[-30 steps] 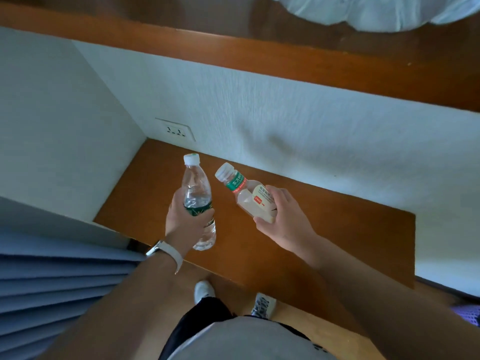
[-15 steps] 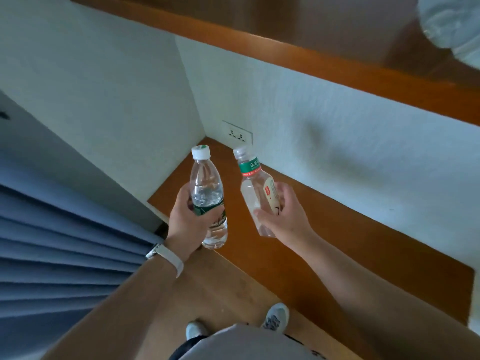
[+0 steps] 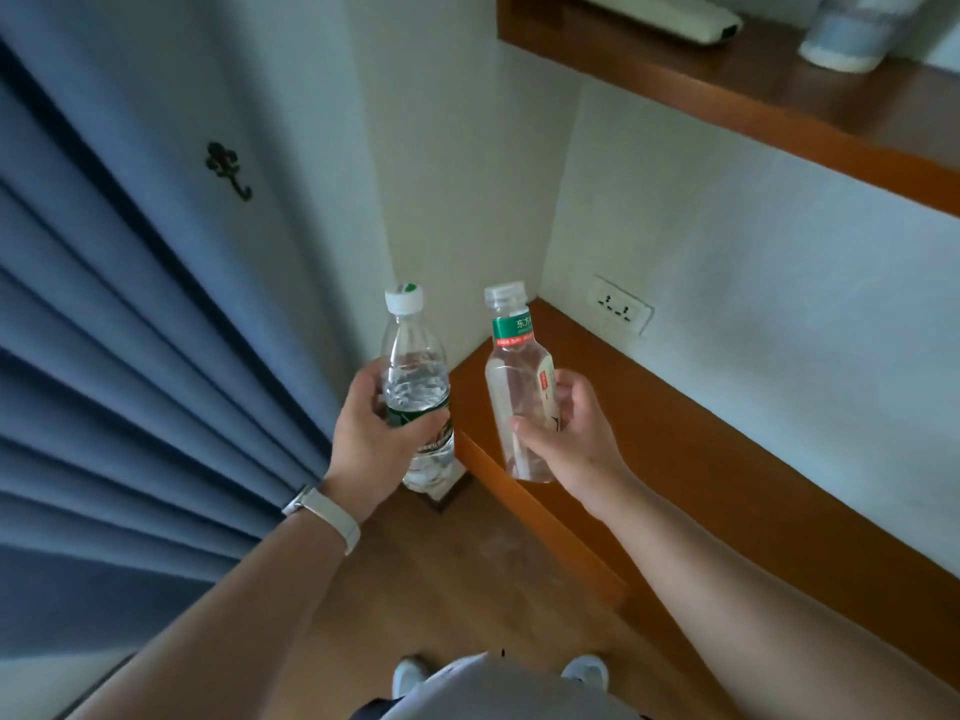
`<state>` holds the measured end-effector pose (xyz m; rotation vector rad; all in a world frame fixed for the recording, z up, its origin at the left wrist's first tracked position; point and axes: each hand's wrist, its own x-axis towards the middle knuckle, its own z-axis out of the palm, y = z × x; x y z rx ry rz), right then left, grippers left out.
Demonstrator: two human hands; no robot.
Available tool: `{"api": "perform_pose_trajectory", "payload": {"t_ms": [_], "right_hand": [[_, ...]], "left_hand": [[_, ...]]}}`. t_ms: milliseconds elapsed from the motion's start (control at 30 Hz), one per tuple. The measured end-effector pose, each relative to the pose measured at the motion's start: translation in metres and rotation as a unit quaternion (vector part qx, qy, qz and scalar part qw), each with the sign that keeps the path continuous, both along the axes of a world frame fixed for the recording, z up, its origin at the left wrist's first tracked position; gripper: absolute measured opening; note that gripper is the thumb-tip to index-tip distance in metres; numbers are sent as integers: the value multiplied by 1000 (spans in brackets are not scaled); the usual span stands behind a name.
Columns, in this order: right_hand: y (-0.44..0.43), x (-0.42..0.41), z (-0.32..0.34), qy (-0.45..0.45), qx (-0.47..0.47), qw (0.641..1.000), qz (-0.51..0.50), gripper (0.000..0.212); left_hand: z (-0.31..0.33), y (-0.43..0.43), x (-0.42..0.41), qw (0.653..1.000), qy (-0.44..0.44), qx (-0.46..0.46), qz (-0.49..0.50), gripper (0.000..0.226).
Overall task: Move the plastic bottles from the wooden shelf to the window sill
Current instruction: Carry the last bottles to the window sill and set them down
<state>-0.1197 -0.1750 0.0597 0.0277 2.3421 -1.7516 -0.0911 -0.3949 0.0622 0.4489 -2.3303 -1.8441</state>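
My left hand (image 3: 370, 443) grips a clear water bottle (image 3: 414, 376) with a white cap and a dark green label, held upright. My right hand (image 3: 565, 433) holds a second clear bottle (image 3: 517, 387) with a green neck band and a pale label, also upright. Both bottles are in the air just off the left end of the lower wooden shelf (image 3: 701, 459), which runs along the white wall to the right. The window sill is not in view.
Blue curtains (image 3: 104, 381) hang at the left, with a dark metal hook (image 3: 228, 168) on the wall beside them. A wall socket (image 3: 618, 306) sits above the lower shelf. An upper wooden shelf (image 3: 753, 96) carries a white remote-like object (image 3: 670, 13). Wooden floor and my shoes lie below.
The view has swung left, bringing the curtains and the corner into sight. Both hands have carried their bottles leftward off the shelf's end, and the right bottle has straightened upright.
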Motion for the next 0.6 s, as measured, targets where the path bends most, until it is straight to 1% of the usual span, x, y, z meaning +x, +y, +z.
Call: {"api": "perform_pose_trajectory", "payload": {"t_ms": [100, 300, 400, 500, 600], "right_hand": [[-47, 3, 1, 0, -14, 1000, 18, 77], [-136, 11, 4, 5, -48, 997, 66, 58], [-172, 13, 6, 13, -42, 994, 104, 58], [-210, 18, 10, 23, -38, 988, 149, 51], [-244, 24, 9, 27, -29, 978, 204, 50]], "left_hand": [[-3, -48, 12, 999, 7, 26, 22, 66], [1, -128, 43, 994, 43, 38, 92, 60], [4, -162, 62, 988, 49, 60, 137, 61], [7, -192, 87, 977, 55, 75, 193, 67], [8, -217, 112, 966, 66, 63, 243, 62]]}}
